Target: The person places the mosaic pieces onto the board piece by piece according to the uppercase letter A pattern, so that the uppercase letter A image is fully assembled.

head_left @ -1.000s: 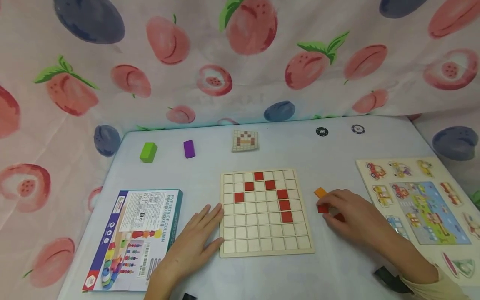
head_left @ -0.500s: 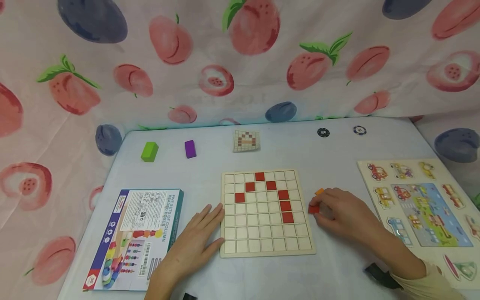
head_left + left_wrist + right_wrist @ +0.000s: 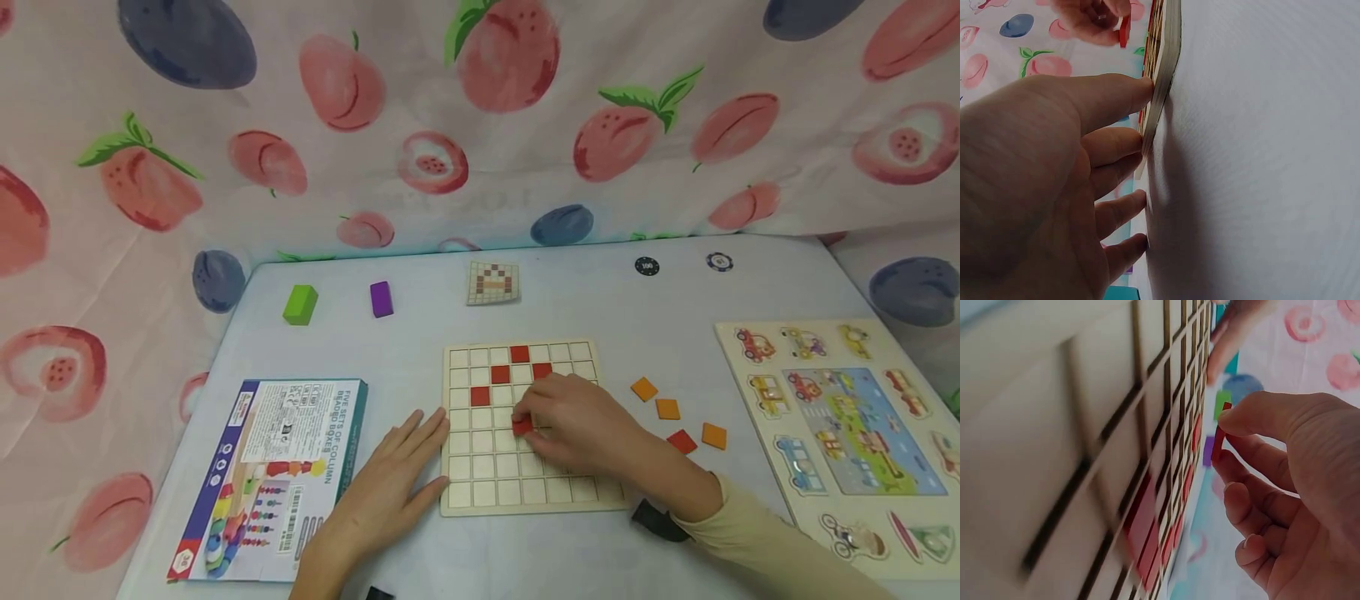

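A wooden grid board (image 3: 480, 487) lies mid-table with several red tiles set in its upper cells. My right hand (image 3: 558, 421) hovers over the board's middle and pinches a red tile (image 3: 522, 427) between thumb and forefinger; the right wrist view shows that red tile (image 3: 1220, 436) held just off the grid board (image 3: 1054, 456). My left hand (image 3: 390, 483) lies flat on the table, fingertips (image 3: 1141, 94) touching the board's (image 3: 1166, 56) left edge. Loose orange tiles (image 3: 666, 408) and one red tile (image 3: 681, 441) lie right of the board.
A pattern card (image 3: 492, 282), a green block (image 3: 300, 304) and a purple block (image 3: 381, 298) sit at the back. A toy box (image 3: 262, 479) lies at the left, a vehicle puzzle board (image 3: 847, 417) at the right. Two poker chips (image 3: 647, 266) rest near the far edge.
My right hand picked a red tile from the pile at the right and carried it left over the board's middle, uncovering the loose tiles. The left hand stayed put.
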`<state>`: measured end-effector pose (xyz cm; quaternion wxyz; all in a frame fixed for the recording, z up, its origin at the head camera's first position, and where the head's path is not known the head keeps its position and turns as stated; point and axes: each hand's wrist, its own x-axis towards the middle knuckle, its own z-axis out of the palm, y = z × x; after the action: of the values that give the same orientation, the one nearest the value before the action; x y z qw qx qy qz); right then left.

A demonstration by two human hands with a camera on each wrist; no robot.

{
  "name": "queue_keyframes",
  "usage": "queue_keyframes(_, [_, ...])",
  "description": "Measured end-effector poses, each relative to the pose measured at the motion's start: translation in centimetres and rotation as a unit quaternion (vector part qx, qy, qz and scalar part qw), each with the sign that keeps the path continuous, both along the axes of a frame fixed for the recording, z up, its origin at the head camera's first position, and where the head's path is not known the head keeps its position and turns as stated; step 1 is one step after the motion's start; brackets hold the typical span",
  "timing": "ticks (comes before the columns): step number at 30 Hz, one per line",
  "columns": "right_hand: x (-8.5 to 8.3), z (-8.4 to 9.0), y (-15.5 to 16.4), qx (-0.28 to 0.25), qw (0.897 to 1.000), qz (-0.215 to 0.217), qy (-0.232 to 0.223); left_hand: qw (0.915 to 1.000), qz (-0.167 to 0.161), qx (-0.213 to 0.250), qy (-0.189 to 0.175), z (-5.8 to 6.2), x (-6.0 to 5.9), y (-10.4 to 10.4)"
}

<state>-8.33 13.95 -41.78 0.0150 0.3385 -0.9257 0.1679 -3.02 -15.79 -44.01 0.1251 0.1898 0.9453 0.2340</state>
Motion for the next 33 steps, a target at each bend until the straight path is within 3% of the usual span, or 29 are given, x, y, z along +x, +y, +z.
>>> queue_keyframes(6, [-0.7, -0.3, -3.3, 0.019, 0.999, 0.02, -0.022, 1.0, 0.001, -0.001, -0.003, 0.0, 0.0, 0.0])
queue_keyframes(11, [-1.0, -0.8, -4.7, 0.031, 0.999, 0.03, -0.008, 1.0, 0.001, 0.0, -0.004, 0.1, 0.0, 0.0])
queue_keyframes(17, [-1.2, -1.1, -5.3, 0.047, 0.999, 0.012, 0.008, 1.0, -0.002, -0.001, -0.003, 0.0, 0.0, 0.0])
queue_keyframes(21, [-1.3, -0.9, -5.2, 0.043, 0.999, 0.007, 0.001, 1.0, -0.002, 0.0, -0.003, 0.0, 0.0, 0.0])
queue_keyframes(26, [-0.9, -0.4, -4.1, 0.043, 0.998, 0.023, -0.049, 1.0, 0.002, 0.003, -0.005, 0.0, 0.0, 0.0])
queue_keyframes(30, [-0.1, -0.4, -2.2, 0.039, 0.997, 0.027, -0.057, 1.0, 0.003, 0.003, -0.003, 0.0, 0.0, 0.1])
queue_keyframes(33, [0.8, -0.4, -0.2, 0.027, 0.998, 0.007, -0.061, 1.0, 0.004, 0.003, -0.003, 0.1, 0.0, 0.1])
